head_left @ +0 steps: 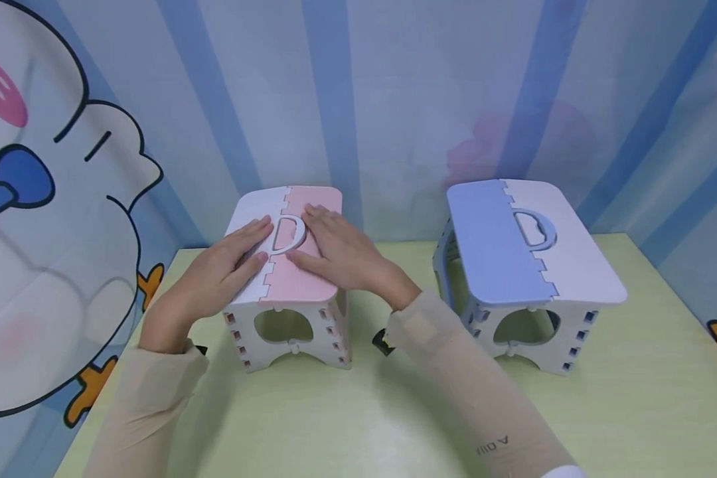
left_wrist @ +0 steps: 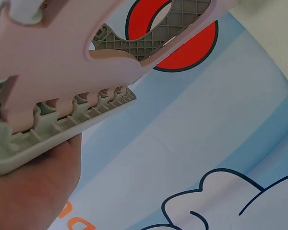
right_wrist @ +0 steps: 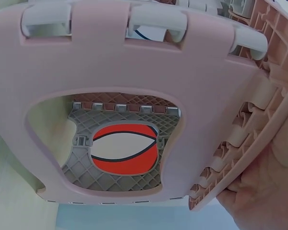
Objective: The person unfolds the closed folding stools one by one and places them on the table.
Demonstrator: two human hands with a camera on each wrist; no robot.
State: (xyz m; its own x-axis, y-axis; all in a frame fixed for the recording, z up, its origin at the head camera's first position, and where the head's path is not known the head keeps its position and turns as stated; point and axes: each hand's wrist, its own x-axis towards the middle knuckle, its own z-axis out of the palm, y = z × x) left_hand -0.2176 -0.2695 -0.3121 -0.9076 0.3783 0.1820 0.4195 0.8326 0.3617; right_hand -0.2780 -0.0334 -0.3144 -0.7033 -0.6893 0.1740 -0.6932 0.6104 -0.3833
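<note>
A pink and white folding stool [head_left: 305,282] stands unfolded on the table, left of centre in the head view. My left hand [head_left: 215,269] lies on the white half of its seat, fingers straight and pointing toward the white carry handle [head_left: 299,232]. On the pink half rests my right hand [head_left: 346,255], its fingers extended beside the handle. In the left wrist view, part of the left hand [left_wrist: 38,187] shows against the seat's edge. The right wrist view looks through the opening of the pink leg panel [right_wrist: 105,67], with the right hand [right_wrist: 264,182] at the seat's rim.
A blue and white folding stool [head_left: 496,252] stands unfolded to the right on the pale green table [head_left: 311,425]. Behind hangs a blue striped curtain [head_left: 388,119] with cartoon figures. A small black object [head_left: 383,342] is by the right sleeve.
</note>
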